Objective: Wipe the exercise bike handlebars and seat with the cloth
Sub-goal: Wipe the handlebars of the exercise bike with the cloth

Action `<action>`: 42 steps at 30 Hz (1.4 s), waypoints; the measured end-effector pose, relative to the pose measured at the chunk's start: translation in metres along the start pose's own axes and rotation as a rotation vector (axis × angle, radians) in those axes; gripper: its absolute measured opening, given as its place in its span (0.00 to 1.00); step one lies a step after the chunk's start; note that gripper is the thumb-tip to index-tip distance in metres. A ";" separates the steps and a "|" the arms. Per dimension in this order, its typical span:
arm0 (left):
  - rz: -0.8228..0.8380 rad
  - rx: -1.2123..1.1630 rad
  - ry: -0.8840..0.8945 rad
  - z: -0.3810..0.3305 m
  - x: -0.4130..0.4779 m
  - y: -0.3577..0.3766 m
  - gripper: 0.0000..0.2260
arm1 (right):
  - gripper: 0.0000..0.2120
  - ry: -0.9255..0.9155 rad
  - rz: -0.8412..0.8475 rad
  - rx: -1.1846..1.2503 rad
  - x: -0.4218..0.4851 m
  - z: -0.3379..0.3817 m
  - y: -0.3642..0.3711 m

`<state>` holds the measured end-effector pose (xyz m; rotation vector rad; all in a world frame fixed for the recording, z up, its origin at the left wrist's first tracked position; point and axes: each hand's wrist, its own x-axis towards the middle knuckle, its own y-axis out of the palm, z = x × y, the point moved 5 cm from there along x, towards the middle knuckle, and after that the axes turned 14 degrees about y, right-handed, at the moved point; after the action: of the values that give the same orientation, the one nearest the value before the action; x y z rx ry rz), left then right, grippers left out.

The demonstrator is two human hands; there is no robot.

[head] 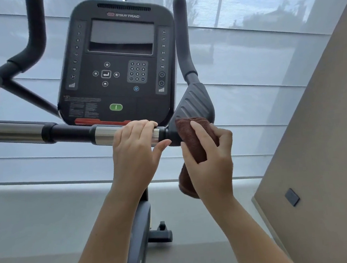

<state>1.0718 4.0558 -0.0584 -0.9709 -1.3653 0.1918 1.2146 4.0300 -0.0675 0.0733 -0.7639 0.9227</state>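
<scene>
The exercise bike's handlebar [70, 134] runs across the middle as a black and chrome bar. My left hand [137, 149] curls over its chrome section, fingers on top and thumb below. Just to the right, my right hand [210, 159] holds a folded brown cloth [192, 139] pressed against the black joint under the ribbed elbow pad [195, 104]. The cloth's lower end hangs below my palm. A black upright grip [183, 38] rises behind the pad, and another stands at the left [34, 34]. The seat is out of view.
The black console [118, 60] with screen and keypad sits right behind the bar. The bike's frame post and base wheel [162, 226] show below my arms. A beige wall [317, 160] with a dark switch plate closes the right side; shaded windows fill the background.
</scene>
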 end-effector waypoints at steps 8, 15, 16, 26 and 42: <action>0.009 -0.022 -0.037 0.000 0.009 -0.007 0.22 | 0.19 -0.165 0.023 -0.060 0.053 -0.010 -0.040; 0.026 0.080 -0.061 0.001 0.035 -0.012 0.25 | 0.18 -0.357 0.132 -0.105 0.119 -0.010 -0.028; 0.028 0.101 -0.039 0.001 0.040 -0.012 0.25 | 0.18 -0.378 0.167 -0.114 0.126 -0.012 -0.023; 0.125 -0.154 0.047 0.007 0.115 0.003 0.26 | 0.20 -0.490 0.373 -0.028 0.200 -0.045 0.012; 0.278 -0.228 0.002 0.033 0.236 0.091 0.27 | 0.19 -0.562 0.330 0.184 0.329 -0.063 0.075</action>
<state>1.1400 4.2772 0.0495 -1.3525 -1.2645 0.2479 1.3145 4.3278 0.0719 0.3897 -1.2324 1.3084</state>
